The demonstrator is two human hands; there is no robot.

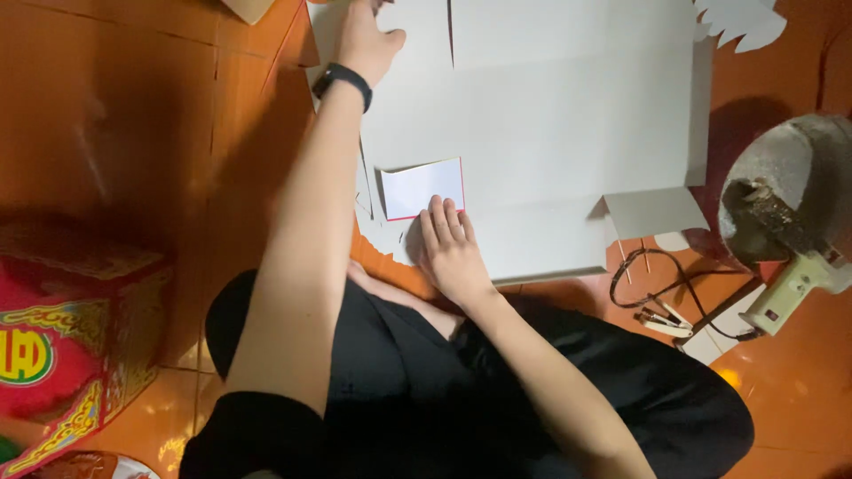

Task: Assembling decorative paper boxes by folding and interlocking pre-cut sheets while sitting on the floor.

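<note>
While I sit on the orange tiled floor, my right hand lies flat with its fingers pressed together, their tips touching the lower edge of a small white card with a red border, which rests on the near left part of a large white cardboard sheet. My left hand, a black band on its wrist, presses open on the sheet's far left part, fingertips out of view. A stapler and a glue gun lie right of me, a red and gold box left.
</note>
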